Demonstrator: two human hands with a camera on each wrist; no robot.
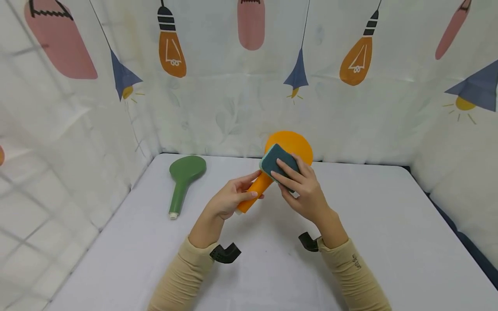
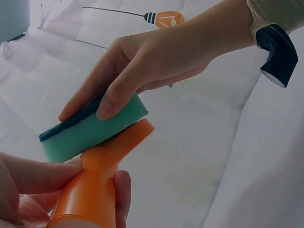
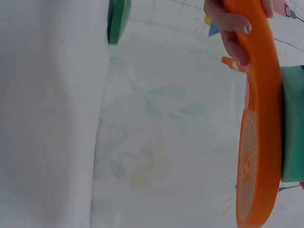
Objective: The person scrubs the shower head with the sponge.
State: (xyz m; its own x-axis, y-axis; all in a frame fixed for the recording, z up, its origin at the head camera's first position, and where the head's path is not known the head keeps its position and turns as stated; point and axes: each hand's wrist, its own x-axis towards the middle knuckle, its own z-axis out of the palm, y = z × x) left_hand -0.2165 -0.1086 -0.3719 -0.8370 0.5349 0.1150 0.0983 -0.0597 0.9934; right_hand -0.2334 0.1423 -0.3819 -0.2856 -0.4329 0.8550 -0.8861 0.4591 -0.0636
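My left hand grips an orange handheld shower head by its handle, thumb on one side and fingers on the other. A green sponge with a dark scouring layer lies against the back of the shower head. My right hand holds the sponge, fingers spread over its dark side. In the left wrist view, the right thumb presses along the edge of the light green foam. The right wrist view shows the pale perforated spray face turned away from the sponge.
A green shower head with a white threaded end lies on the white table, left of my hands. Behind the table hangs a white curtain printed with lamps and bulbs. Dark bands sit at both wrists.
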